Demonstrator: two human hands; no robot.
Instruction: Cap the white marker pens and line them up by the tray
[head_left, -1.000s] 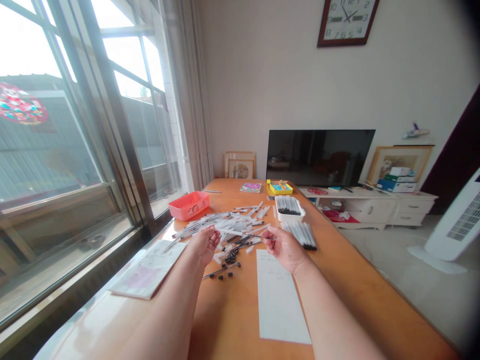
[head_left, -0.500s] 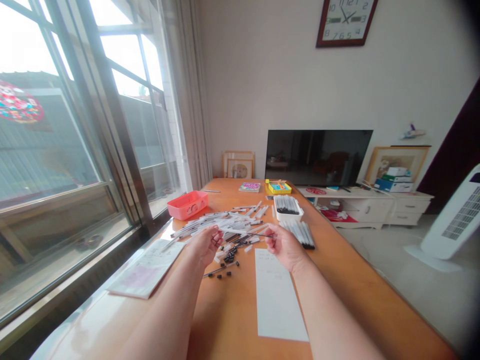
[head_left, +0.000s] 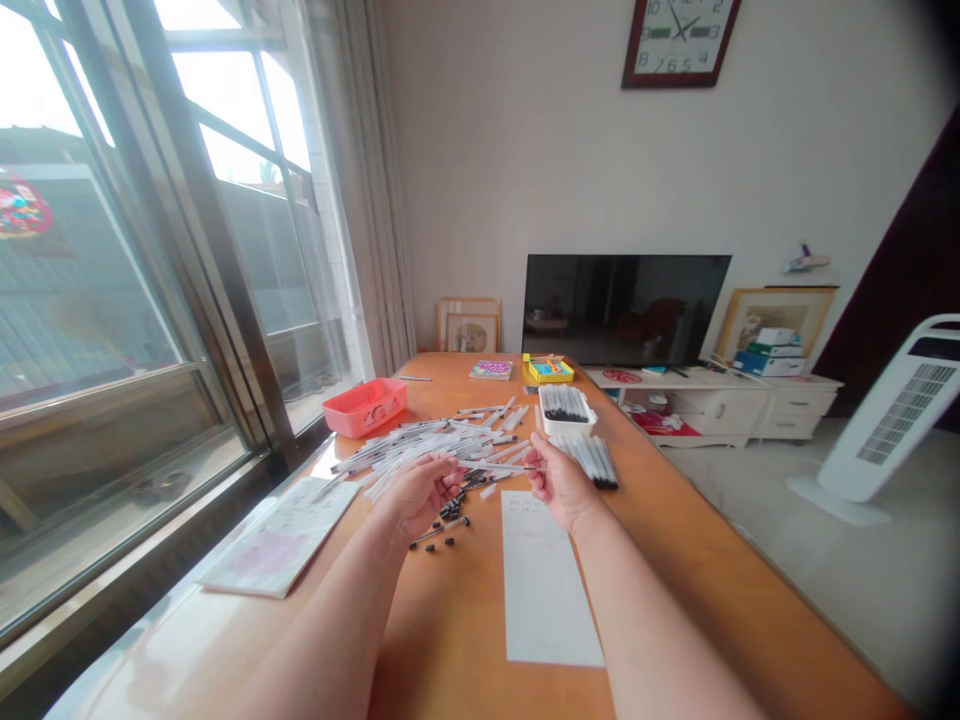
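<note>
My left hand [head_left: 426, 492] is closed, its fingertips pinching one end of a translucent pen barrel [head_left: 491, 466]. Opposite it, my right hand [head_left: 561, 486] pinches a thin dark pen refill [head_left: 534, 469] at the barrel's other end, with only a short dark length showing. Beneath and beyond both hands lies a loose heap of clear pen barrels [head_left: 427, 445]. Several small black caps [head_left: 450, 510] are scattered by my left hand. Just past my right hand, black-ended pens [head_left: 596, 462] lie side by side in a row.
A white tub [head_left: 568, 426] of pens stands behind the row. A pink basket [head_left: 365, 410] is at the left edge of the table. A paper sheet [head_left: 551, 600] lies between my forearms, a booklet [head_left: 281, 540] to the left. Farther back are a yellow box [head_left: 549, 372] and a magazine [head_left: 491, 371].
The dark refill showing between my hands has become shorter, with more of it inside the barrel. Both hands stay closed. The view has swung slightly to the right.
</note>
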